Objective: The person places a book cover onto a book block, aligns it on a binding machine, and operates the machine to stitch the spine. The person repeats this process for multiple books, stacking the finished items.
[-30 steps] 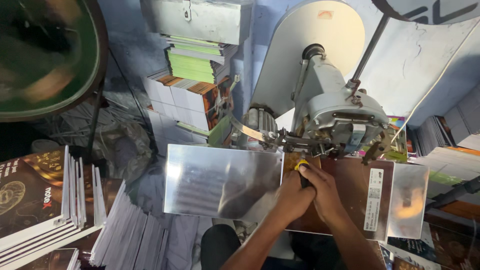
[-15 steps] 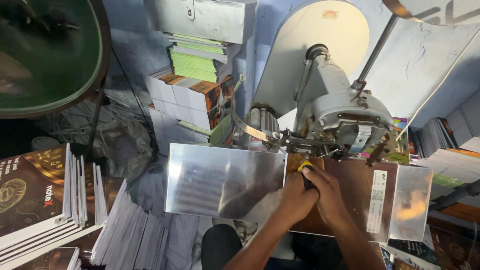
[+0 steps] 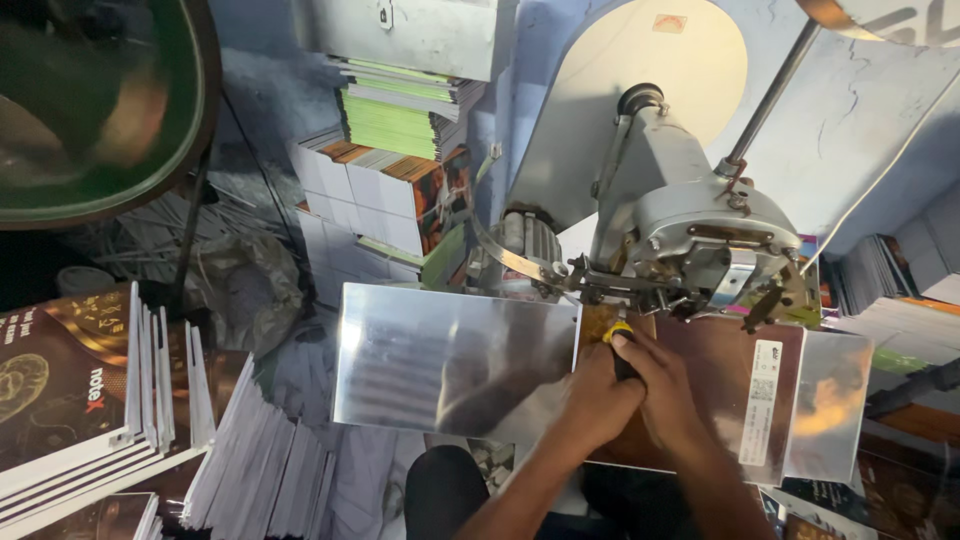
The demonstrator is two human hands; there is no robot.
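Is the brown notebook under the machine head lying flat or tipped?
Flat: the brown notebook lies cover-up on the shiny metal table, with both hands pressing it.

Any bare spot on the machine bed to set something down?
The shiny metal plate left of both hands is bare. The plate's right end, beyond the brown notebook cover, is also bare. It is crowded under the grey machine head and at the notebook stacks.

The grey machine head (image 3: pixel 700 235) is overhanging the brown booklet (image 3: pixel 720 390) and closing off passage from above and behind, while both hands are occupying the narrow gap just under it. The shiny metal table (image 3: pixel 450 365) to the left is lying bare and offering open room. Stacked booklets (image 3: pixel 90 400) are crowding the far left, and more stacks (image 3: pixel 385 170) are blocking the floor beyond.
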